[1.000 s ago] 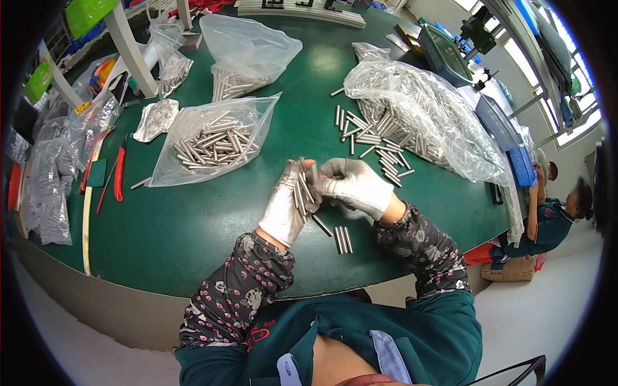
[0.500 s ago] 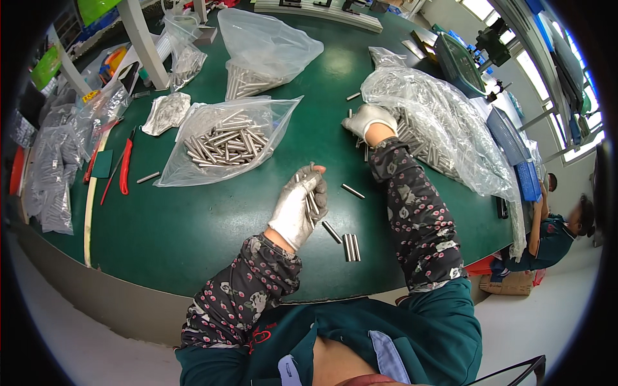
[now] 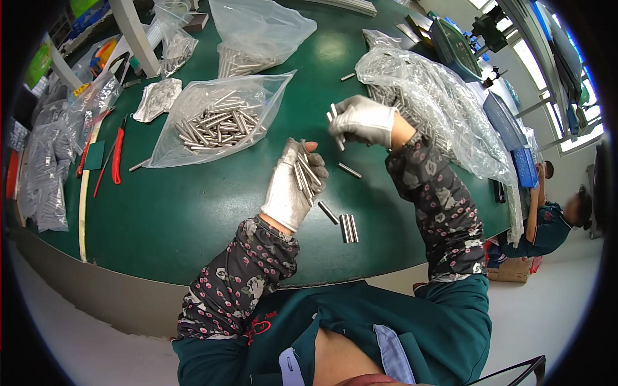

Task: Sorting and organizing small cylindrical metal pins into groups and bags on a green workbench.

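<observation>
My left hand, in a white and grey glove, is turned palm up with its fingers curled round several shiny metal pins. To its right, over the table, my gloved right hand pinches a few more metal pins between thumb and fingers. One loose pin lies between the hands. Another pin rests slantwise below the left hand, beside a small row of pins set side by side. Beyond the right hand, a large clear plastic bag covers many pins.
An open plastic bag of pins lies left of my hands, with another bag behind it. Red-handled pliers and a crumpled white cloth are further left. Blue baskets stand at the right edge, near a seated person.
My right hand has drawn back from the bagged pins toward my left hand, now with pins in its fingers. The left hand still cups its pins. The whole view has shifted slightly.
</observation>
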A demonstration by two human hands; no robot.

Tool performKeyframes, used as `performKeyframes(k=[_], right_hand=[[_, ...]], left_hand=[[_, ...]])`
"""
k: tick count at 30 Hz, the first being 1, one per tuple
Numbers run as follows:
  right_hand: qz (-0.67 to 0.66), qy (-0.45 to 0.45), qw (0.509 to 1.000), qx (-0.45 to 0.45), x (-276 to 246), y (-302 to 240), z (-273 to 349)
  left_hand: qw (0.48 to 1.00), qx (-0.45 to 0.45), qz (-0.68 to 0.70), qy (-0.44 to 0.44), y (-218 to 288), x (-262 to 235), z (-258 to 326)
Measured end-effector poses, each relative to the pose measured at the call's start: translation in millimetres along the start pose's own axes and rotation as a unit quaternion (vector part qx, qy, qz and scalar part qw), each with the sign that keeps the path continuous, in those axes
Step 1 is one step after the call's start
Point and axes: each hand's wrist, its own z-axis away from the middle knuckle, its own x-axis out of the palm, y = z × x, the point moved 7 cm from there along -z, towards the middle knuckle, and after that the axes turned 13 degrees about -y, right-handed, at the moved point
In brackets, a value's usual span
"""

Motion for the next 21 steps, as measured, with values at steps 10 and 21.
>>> performKeyframes(k=[10, 21], right_hand=[[0.361, 0.241, 0.894, 0.114, -54.4, 34.1, 9.8], [0.600, 0.091, 0.794, 0.032, -14.4, 15.0, -25.4]], left_hand=[[0.999, -0.031, 0.016, -0.029, -4.4, 7.9, 2.1], [0.999, -0.025, 0.033, -0.014, -2.1, 3.6, 3.6]])
